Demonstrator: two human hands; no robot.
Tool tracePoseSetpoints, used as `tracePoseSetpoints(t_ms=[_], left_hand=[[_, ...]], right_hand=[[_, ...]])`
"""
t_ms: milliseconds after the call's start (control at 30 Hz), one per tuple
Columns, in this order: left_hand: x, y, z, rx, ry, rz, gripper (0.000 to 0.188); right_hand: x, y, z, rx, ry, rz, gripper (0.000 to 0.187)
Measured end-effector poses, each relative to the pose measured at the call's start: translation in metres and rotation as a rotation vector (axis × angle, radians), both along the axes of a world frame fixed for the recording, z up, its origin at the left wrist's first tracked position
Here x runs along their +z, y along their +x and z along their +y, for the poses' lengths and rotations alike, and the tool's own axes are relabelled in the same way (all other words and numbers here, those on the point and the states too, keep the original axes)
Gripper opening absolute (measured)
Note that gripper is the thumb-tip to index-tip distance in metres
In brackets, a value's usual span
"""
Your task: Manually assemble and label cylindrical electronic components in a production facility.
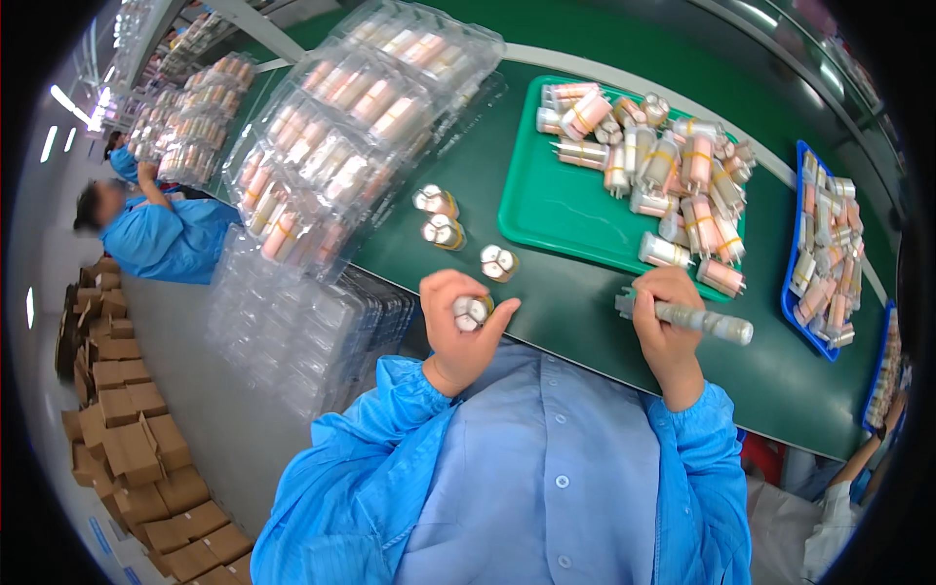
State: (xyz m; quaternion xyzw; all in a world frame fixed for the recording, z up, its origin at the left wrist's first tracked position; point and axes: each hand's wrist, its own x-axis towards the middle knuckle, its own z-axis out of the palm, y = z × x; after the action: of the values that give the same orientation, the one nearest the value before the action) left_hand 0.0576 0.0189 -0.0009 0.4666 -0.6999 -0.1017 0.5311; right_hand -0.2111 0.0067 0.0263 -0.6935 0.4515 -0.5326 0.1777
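My left hand (450, 336) is curled around a small bundle of white-ended cylinders (472, 313) at the table's near edge, ends facing up. In my right hand (669, 331) is a long translucent tube-like piece (717, 324) with a pale end, slightly blurred, pointing right. Close to my left hand, a similar bundle (499, 262) stands on the green table (585, 331). Two more bundles, a nearer one (444, 232) and a farther one (435, 201), stand beyond it. Beyond my right hand lies a green tray (556, 205) heaped with banded pink and clear cylinders (673, 161).
Stacked clear plastic trays (341, 127) filled with cylinders stand at the left, with clear trays (292, 322) piled below. A blue tray (795, 263) of cylinders is at the right. Cardboard boxes (132, 444) line the floor. A person in blue (161, 239) works at far left.
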Motion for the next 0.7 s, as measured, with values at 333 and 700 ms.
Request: tracePoseSetpoints(t_ms=[333, 700], left_hand=[[0.015, 0.005, -0.028, -0.048, 0.096, -0.054, 0.046], [0.2, 0.157, -0.121, 0.087, 0.33, -0.825, 0.038]], right_hand=[[-0.009, 0.0, 0.0, 0.029, 0.03, 0.012, 0.005], [0.0, 0.005, 0.004, 0.034, 0.026, 0.049, 0.005]])
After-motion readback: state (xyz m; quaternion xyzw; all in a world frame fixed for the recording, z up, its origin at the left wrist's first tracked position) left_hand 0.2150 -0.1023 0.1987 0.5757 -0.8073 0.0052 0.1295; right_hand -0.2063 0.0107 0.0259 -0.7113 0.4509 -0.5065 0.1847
